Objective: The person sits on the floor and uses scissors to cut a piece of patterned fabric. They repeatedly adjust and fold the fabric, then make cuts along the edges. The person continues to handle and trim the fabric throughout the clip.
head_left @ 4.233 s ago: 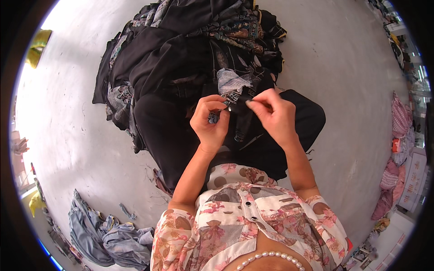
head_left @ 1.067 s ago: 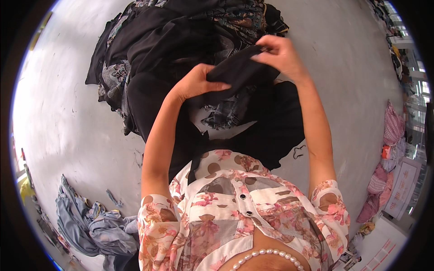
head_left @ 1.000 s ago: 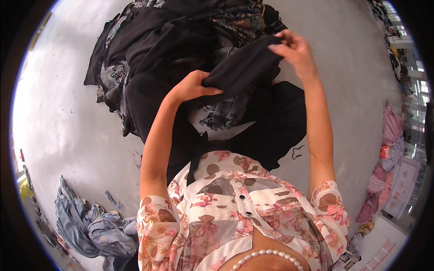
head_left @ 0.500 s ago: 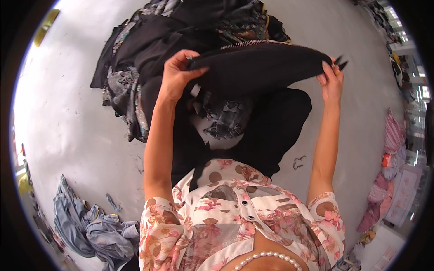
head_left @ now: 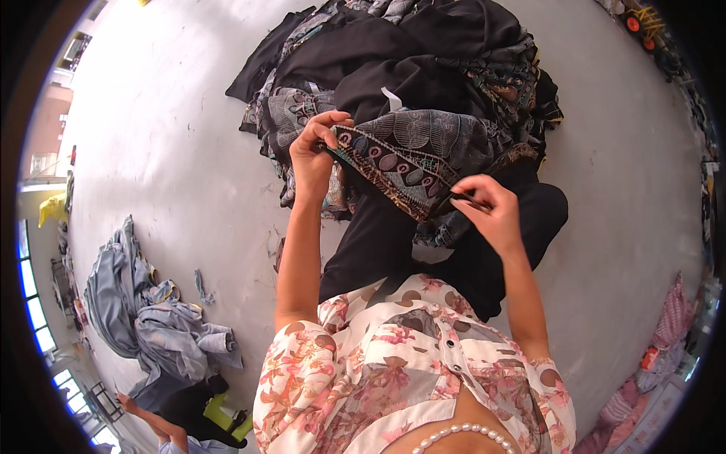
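Over my lap a dark patterned garment is stretched between my hands. A decorative border of oval and loop shapes runs along its near edge. My left hand pinches the left corner of that border. At its right end my right hand is closed on the edge, lower and nearer to me. A small dark piece shows between the right fingers; whether it is cloth or a tool I cannot tell. A white label sticks up just beyond the garment.
A heap of black and patterned clothes lies on the pale floor beyond my knees. Blue-grey garments lie to the left. Near them, at the lower left, is another person's arm. Pink cloth is piled at the right rim.
The garment has turned from its plain black side to the patterned one. My hands have come closer together, the right one moving in and toward me. The view has shifted left.
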The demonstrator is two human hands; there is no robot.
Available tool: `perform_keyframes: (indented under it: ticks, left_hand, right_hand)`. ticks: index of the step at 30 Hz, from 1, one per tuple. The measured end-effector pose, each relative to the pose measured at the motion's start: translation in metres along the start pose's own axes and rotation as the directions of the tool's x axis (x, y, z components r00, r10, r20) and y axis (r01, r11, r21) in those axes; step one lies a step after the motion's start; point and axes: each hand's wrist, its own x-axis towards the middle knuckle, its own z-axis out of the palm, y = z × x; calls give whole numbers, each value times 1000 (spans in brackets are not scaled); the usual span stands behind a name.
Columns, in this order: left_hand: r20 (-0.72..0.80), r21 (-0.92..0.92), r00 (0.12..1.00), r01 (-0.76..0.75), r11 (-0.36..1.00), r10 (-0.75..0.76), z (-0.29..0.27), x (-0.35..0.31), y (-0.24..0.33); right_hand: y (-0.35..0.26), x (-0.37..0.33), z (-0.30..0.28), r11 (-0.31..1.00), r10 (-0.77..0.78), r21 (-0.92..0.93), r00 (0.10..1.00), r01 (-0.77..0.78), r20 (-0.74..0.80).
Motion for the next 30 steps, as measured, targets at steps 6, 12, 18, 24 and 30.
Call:
perform_keyframes:
  ticks: [6, 12, 18, 24, 30]
  left_hand:
    - [-107, -37, 994, 18, 999, -22, -13, -21, -7]
    - [-228, -240, 943, 187, 953, -243, -18, -50, -14]
    - [-230, -461, 924, 174, 870, -307, -18, -57, -11]
    - [-211, -287, 894, 329, 900, -395, -1, -61, 4]
    - [-225, -281, 880, 351, 893, -417, 0, -58, 1]
  right_hand:
    - [-16, 33, 75, 837, -432, -401, 900, 373, -65]
    - [6, 31, 84, 836, -434, -358, 900, 416, 31]
    - [9, 26, 86, 844, -420, -335, 905, 419, 74]
    - [10, 14, 91, 780, -439, -430, 887, 454, 140]
    - [7, 5, 83, 972, -204, -112, 978, 208, 45]
